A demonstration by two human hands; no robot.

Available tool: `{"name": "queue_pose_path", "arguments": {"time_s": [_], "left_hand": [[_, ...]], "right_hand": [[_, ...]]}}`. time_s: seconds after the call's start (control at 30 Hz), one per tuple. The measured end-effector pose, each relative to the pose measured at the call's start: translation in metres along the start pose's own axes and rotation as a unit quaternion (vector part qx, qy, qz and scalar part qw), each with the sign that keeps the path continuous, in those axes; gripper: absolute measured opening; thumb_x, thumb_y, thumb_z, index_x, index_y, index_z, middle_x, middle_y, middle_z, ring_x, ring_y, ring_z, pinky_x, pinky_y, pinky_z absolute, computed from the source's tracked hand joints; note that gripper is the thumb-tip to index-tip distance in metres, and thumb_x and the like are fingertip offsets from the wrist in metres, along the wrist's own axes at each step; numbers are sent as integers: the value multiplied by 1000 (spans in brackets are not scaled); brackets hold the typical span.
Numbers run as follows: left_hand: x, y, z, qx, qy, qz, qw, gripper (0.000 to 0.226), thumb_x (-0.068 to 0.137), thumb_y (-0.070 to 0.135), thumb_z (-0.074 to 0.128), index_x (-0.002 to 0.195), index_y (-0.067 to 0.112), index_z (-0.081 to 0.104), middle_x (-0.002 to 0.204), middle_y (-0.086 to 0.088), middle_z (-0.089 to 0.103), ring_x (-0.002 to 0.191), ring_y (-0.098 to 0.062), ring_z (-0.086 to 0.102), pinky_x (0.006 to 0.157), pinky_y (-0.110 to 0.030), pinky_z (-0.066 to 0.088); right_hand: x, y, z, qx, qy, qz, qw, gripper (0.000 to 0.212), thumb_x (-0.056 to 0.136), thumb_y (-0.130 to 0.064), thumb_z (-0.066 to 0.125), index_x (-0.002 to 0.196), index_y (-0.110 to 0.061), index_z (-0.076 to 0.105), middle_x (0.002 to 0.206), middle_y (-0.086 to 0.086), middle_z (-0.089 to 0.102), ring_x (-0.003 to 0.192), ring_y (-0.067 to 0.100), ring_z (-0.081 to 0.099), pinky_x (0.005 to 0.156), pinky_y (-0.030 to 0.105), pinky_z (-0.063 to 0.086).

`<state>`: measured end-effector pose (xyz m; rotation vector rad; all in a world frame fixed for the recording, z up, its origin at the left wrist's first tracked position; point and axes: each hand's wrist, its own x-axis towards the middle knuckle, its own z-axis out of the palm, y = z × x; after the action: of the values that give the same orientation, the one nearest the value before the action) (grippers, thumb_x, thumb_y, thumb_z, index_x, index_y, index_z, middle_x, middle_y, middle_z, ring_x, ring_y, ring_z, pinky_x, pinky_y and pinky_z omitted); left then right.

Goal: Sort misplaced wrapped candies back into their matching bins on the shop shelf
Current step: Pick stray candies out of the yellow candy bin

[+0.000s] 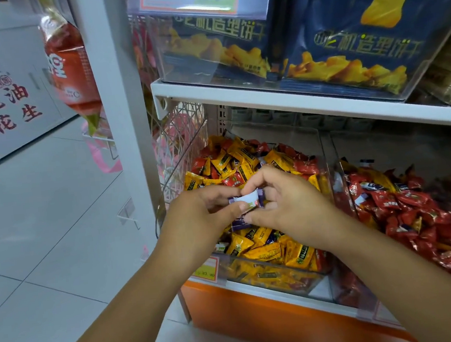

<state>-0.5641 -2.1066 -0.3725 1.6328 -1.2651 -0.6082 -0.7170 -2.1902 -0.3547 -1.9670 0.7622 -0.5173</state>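
Head view showed, at centre frame, a purple-and-white wrapped candy (247,199) with its long axis running left to right, its right end slightly raised, pinched between the curled fingers of the left hand (203,214) and right hand (286,202) above the clear bin (266,263) of yellow and red candies.

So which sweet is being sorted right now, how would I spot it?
Find the clear bin of yellow and red sweets under the white shelf. Above it the left hand and right hand hold one sweet, purple and white unlike those.
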Motion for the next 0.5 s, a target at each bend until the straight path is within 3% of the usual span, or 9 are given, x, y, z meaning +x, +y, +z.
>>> {"name": "queue_pose_path", "arguments": {"time_s": [0.1,0.2,0.27,0.33,0.37,0.4,0.47,0.5], "left_hand": [[0,-1,-7,-20,9,-9,1000,13,83,23,74,92,32,74,83,14,71,79,4,66,65,-3,44],[-1,-6,-13,25,21,-14,999,12,88,23,68,92,35,67,88,17,67,80,1,66,62,-6,43],[-4,-10,-18,56,35,-5,998,15,92,23,63,92,37,59,97,15,63,86,-5,65,67,-14,47],[-9,-14,-23,69,47,12,996,17,94,22,58,98,38,55,103,10,60,92,-10,63,80,-27,52],[-12,-14,-25,70,52,18,996,18,95,21,56,102,38,56,104,10,57,93,-11,62,83,-33,53],[-15,-14,-28,71,54,20,996,20,95,20,54,106,37,58,104,11,55,91,-9,62,84,-36,54],[-20,-14,-34,82,56,23,995,24,96,18,53,109,36,61,103,15,53,86,-5,61,81,-27,52],[-23,-13,-37,90,58,26,994,25,96,18,53,109,37,62,102,19,53,85,-2,59,77,-18,48]], "right_hand": [[0,-1,-2,45,-28,12,999,43,85,6,65,112,-27,57,109,-1,64,92,10,69,86,31,56],[5,1,-16,-35,10,7,999,43,91,0,59,116,-34,54,112,-8,63,94,1,66,87,26,55],[10,2,-23,-133,54,3,990,34,94,-6,57,112,-34,60,111,-12,64,88,-8,62,75,11,51],[16,0,-21,-199,65,-6,978,27,96,-13,56,112,-33,64,113,-13,62,82,-12,56,64,4,43],[19,-2,-16,-226,51,-10,973,26,97,-16,55,115,-33,64,116,-13,59,84,-13,53,66,3,42],[23,-1,-10,-266,29,-18,963,28,98,-21,53,122,-33,61,122,-12,57,95,-14,50,78,4,41],[32,4,3,-376,-14,-26,926,40,99,-28,50,138,-34,47,138,-12,45,126,3,35,106,25,31],[35,8,9,-422,-24,-22,906,45,99,-29,49,144,-34,40,143,-12,40,130,11,27,108,31,26]]}}
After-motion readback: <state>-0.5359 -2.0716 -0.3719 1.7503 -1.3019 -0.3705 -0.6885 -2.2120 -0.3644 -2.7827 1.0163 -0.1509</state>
